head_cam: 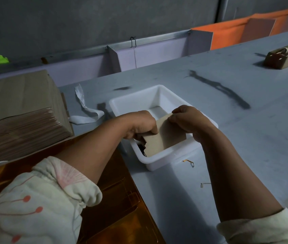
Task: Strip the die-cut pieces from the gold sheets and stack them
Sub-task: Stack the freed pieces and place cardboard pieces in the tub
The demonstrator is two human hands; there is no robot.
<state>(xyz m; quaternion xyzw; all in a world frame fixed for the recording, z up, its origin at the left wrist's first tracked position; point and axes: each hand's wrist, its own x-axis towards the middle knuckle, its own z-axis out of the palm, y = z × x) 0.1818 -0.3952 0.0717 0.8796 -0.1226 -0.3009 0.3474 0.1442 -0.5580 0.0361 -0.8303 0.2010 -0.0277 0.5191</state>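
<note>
Both my hands hold a tan die-cut piece [166, 138], plain side up, over the near end of a white plastic tray [159, 92]. My left hand [139, 124] pinches its left edge and my right hand [187, 118] pinches its far right corner. The piece's notched left edge dips into the tray, and what lies beneath it is hidden. A gold sheet [120, 199] with die-cut outlines lies on the table under my left forearm. A tall stack of sheets [21, 124], brown side up, stands at the left.
The grey table [227, 103] carries a white strip of tape or cloth [85, 110] left of the tray, small gold scraps [190, 162] near its front, and a small cardboard box [284, 57] with a tape roll at far right. Low partitions line the back edge.
</note>
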